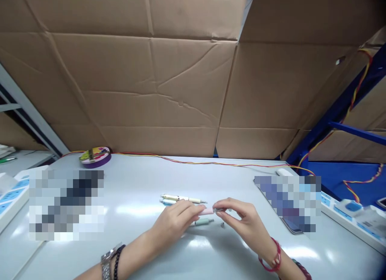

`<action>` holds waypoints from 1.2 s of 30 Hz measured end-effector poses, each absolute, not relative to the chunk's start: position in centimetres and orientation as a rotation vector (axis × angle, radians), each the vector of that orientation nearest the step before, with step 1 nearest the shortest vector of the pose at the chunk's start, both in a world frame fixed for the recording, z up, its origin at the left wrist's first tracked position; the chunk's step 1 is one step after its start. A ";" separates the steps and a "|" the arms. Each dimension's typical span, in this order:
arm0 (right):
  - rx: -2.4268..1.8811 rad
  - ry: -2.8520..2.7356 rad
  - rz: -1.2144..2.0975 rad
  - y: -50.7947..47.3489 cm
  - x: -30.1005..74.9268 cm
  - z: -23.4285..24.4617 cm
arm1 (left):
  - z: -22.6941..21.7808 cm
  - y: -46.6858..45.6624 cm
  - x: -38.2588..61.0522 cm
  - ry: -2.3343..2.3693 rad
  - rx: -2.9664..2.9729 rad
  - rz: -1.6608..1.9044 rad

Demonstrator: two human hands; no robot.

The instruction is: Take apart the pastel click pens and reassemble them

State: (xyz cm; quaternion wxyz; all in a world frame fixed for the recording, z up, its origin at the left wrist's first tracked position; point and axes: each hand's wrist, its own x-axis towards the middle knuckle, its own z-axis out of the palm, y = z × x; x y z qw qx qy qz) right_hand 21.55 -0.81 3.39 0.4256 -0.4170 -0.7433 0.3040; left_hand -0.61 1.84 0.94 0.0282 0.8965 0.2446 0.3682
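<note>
Between my two hands lies a pink pen (207, 211), held level just above the table. My left hand (181, 215) is closed around its barrel. The fingertips of my right hand (238, 213) pinch the silvery tip end. Behind the pink pen rests a cream pen (183, 199), with a light blue pen (167, 201) beside it, partly hidden by my left hand. A mint green pen (203, 221) lies nearer to me, its left part covered by the same hand. A small dark piece (222, 225) sits on the table below my right fingertips.
A round purple tin (95, 157) stands at the back left. Red and yellow wires (187, 162) run along the table's back edge, before a cardboard wall (135, 79). A phone (294, 227), partly blurred out, lies at right. White power strips (356, 219) flank both sides.
</note>
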 end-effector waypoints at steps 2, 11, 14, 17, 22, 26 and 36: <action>-1.021 -1.883 0.756 -0.8 21.6 3.4 | 0.9 1.8 -0.5 0.755 2.776 1.126; -0.911 -2.011 0.508 -0.3 21.8 2.5 | 0.8 1.8 -0.5 0.762 2.760 1.156; -0.947 -2.140 0.340 -0.1 21.7 1.9 | 0.7 1.8 -0.4 0.775 2.780 1.163; -1.031 -2.236 0.249 0.1 21.8 1.7 | 0.7 1.7 -0.3 0.805 2.816 1.131; -1.046 -2.198 0.438 0.4 22.3 1.9 | 0.9 1.7 -0.4 0.950 2.630 0.970; -1.078 -2.150 0.518 0.6 22.2 1.7 | 0.9 1.8 -0.4 0.973 2.532 0.885; -1.208 -2.216 0.440 0.4 22.1 1.8 | 1.1 1.6 -0.2 0.969 2.473 0.822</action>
